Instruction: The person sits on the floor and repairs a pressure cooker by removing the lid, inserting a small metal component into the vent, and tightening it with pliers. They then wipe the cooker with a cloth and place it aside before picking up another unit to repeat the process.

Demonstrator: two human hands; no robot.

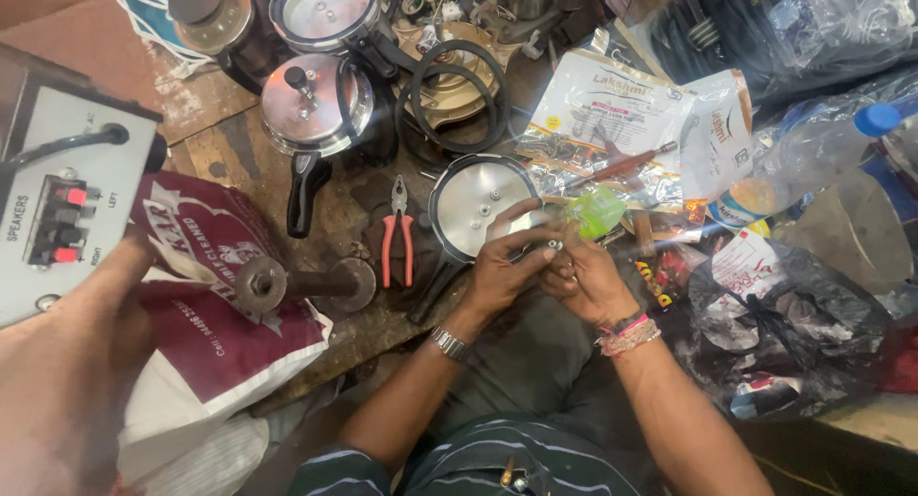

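Note:
My left hand (505, 266) and my right hand (583, 278) meet over the bench edge, fingers pinched together on a small metal part (554, 244). Just behind them lies a round steel pressure-cooker lid (473, 201) with a black handle. A small green plastic packet (595, 211) sits beside my right fingers. Red-handled pliers (398, 240) lie left of the lid. My left wrist wears a metal watch, my right wrist has coloured bands.
Another cooker lid (308, 102), black rubber gaskets (449, 94) and plastic packets (612, 113) crowd the back. A metal spindle (296, 286) rests on a red-and-white bag (206, 314). A grey speaker box (67, 190) stands left, a black plastic bag (784, 324) right. Another person's limb (67, 362) is at lower left.

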